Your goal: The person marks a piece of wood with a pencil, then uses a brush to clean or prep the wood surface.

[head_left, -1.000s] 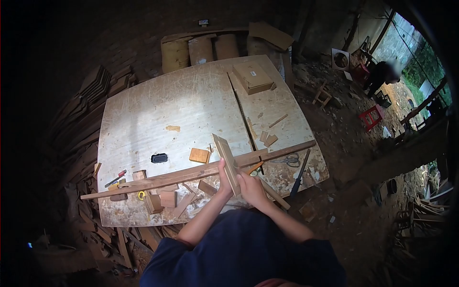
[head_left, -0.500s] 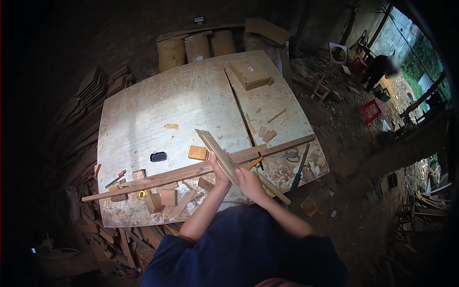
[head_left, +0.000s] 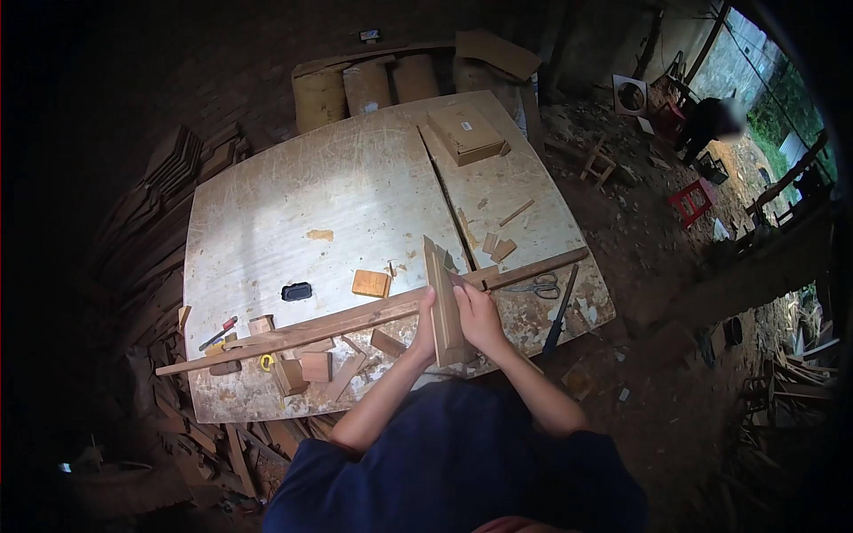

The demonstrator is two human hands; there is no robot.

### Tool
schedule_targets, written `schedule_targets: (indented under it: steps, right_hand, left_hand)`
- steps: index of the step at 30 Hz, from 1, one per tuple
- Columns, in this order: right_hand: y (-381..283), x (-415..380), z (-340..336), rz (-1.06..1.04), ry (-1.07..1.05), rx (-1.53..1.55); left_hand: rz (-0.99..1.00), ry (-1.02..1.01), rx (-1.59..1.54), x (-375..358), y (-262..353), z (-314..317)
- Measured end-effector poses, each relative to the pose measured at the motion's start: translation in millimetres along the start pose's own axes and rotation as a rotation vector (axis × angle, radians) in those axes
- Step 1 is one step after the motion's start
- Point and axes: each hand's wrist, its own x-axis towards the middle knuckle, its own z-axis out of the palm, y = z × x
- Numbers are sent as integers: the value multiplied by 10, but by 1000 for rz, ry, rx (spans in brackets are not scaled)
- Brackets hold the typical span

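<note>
Between my two hands is a wooden piece (head_left: 447, 311) with a slanted tip, held nearly upright over the near edge of the table (head_left: 293, 204). My left hand (head_left: 425, 327) is closed on its left side. On its right side my right hand (head_left: 481, 317) grips it, fingers partly hidden. A long wooden strip (head_left: 338, 330) lies across the table behind the piece. An orange-brown block (head_left: 370, 283) rests beyond the strip, with a black tray (head_left: 297, 291) to its left.
Scissors (head_left: 538, 285) and a dark-handled tool (head_left: 560, 315) lie at the right. Wood offcuts (head_left: 316, 366) and a yellow ring (head_left: 267, 362) are at the near left. A cardboard box (head_left: 465, 135) sits at the far side. Another person (head_left: 702, 126) bends over at the far right.
The wooden piece has moved right and turned more upright. My right hand has shifted up along its side, and my left hand has moved right with it.
</note>
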Motion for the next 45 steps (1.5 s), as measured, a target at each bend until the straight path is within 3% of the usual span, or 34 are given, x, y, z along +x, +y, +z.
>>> schedule_targets:
  steps: [3,4,7,8,11,15,16,17,19,20,23,24,26,28,29,31,32,35,36,39,40,41,44,45]
  right_hand:
    - [-18,-188,201,-504,137,-97]
    - [-87,-298,223,-510,107,-140]
    - [64,166,-56,-374,135,-158]
    - [90,274,-129,-176,112,-157]
    - [16,-109,105,-538,131,-212]
    - [187,66,15,-439,151,-227]
    - [207,182,-45,-281,128,-194]
    - [227,116,7,-395,128,-236]
    - [130,-158,216,-628,137,-311]
    - [75,-298,265,-645,79,-328]
    - [380,100,86,-439,135,-266]
    - [363,215,-38,-297,120,-319]
    - [284,63,62,-437,137,-283]
    - [192,-145,150,-568,84,-291]
    - [229,-95,144,-536,122,-269]
    - [305,119,71,-471,200,-231]
    - [311,215,1,-259,153,-150]
    - [323,9,275,-489,187,-253]
    - [298,-148,350,-514,113,-279]
    - [461,48,318,-456,167,-273]
    - [474,203,248,-279,162,-240]
    - [484,148,277,-334,152,-273]
    - [459,-99,425,-524,73,-309]
    - [502,-76,424,-481,84,-318]
  left_hand:
    - [-117,-197,-246,237,-64,-342]
    - [-175,-299,-350,260,-15,-404]
    - [-230,-143,-154,113,1,-231]
    - [-215,-101,38,-14,50,-147]
    - [-167,-132,-221,-48,209,-104]
    - [-249,-124,-160,28,53,-393]
    - [-264,-101,-106,-2,34,-374]
    - [-273,-82,-49,9,43,-353]
    - [-198,-205,-291,210,61,-580]
    - [-167,-264,-414,252,40,-664]
    - [-223,-35,-11,55,99,-393]
    - [-232,-44,25,-2,53,-398]
    - [-223,-76,100,31,43,-362]
    - [-302,-220,-145,177,106,-532]
    - [-343,-294,-269,240,99,-608]
    - [-364,-169,-19,87,166,-314]
    - [-353,-126,2,58,144,-274]
    - [-275,-48,-117,177,53,-365]
    - [-285,-66,-141,233,33,-463]
    - [-296,-72,-108,258,9,-567]
    - [-283,-37,-26,159,15,-441]
    - [-268,-2,59,103,22,-376]
    - [-284,-27,-208,219,119,-592]
    - [-287,-23,-150,191,98,-645]
